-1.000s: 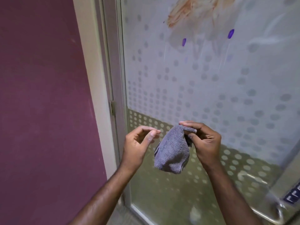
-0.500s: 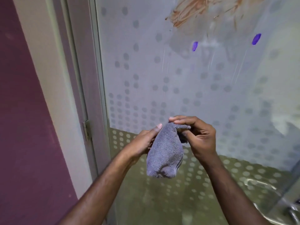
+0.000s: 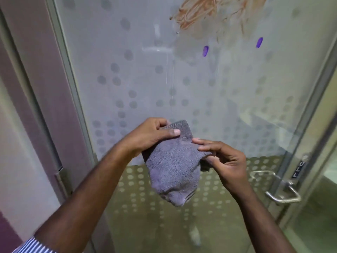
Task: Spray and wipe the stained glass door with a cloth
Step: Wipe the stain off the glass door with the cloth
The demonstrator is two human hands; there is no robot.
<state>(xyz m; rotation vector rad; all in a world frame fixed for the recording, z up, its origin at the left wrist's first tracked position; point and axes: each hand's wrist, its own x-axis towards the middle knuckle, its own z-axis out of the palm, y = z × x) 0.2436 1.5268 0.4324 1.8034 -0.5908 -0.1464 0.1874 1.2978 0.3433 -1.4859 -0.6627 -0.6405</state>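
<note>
The glass door (image 3: 182, 84) stands upright and shut, frosted over most of its height with rows of grey dots, its lowest band clear with pale dots — a brown smeared stain (image 3: 209, 13) spreads near its top, two small purple marks (image 3: 205, 51) sit just below that, and thin wet streaks run down the pane. In front of the door's lower half hangs the cloth (image 3: 173, 167) — grey, ribbed, bunched into a drooping pouch, its upper edge pinched between both hands.
</note>
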